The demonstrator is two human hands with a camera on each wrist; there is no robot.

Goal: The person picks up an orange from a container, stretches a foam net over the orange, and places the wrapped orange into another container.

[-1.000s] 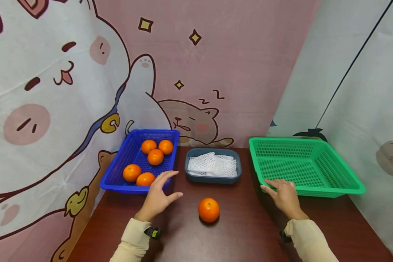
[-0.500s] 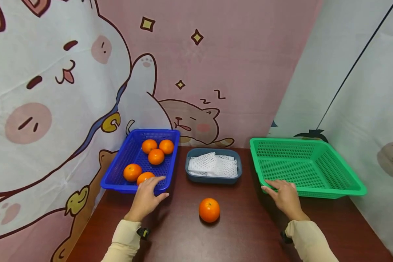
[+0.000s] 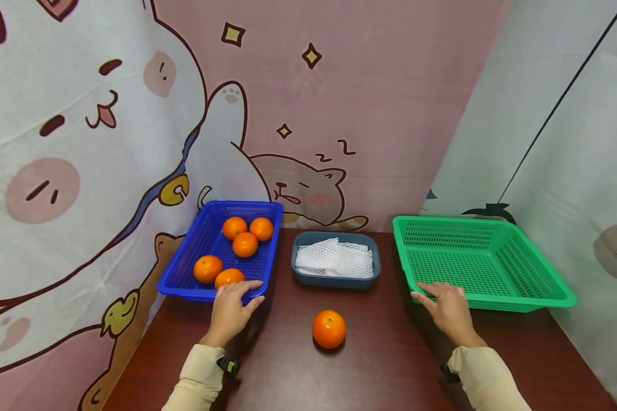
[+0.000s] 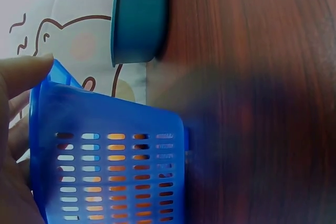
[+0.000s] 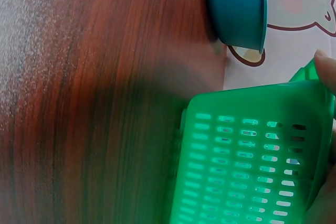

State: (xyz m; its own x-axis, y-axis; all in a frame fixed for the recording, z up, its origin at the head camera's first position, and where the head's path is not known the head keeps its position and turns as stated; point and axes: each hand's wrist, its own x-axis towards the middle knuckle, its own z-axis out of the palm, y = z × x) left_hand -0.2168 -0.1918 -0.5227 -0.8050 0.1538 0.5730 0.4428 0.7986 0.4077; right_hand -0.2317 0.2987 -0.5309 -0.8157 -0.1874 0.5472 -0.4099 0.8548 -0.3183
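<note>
My left hand (image 3: 229, 311) grips the near right corner of a blue plastic basket (image 3: 185, 294), fingers over its rim and thumb outside. Several oranges (image 3: 245, 245) lie in that basket, one close to my fingers. In the left wrist view, the thumb (image 4: 26, 74) lies at the top of the basket's slotted wall (image 4: 115, 129). My right hand (image 3: 446, 308) holds the near left corner of a green plastic basket (image 3: 514, 302) by its rim. The right wrist view shows the green basket's slotted side (image 5: 252, 145), with part of the hand at the right edge.
Between the baskets stands a dark blue-grey tub (image 3: 334, 282) with white foam netting (image 3: 334, 258) in it. A single orange (image 3: 329, 329) sits on the brown table (image 3: 375, 365) between the arms. A printed cloth (image 3: 391, 85) hangs behind.
My left hand has moved left and taken hold of the blue basket's near corner. The right hand stays on the green basket, and both baskets look unmoved.
</note>
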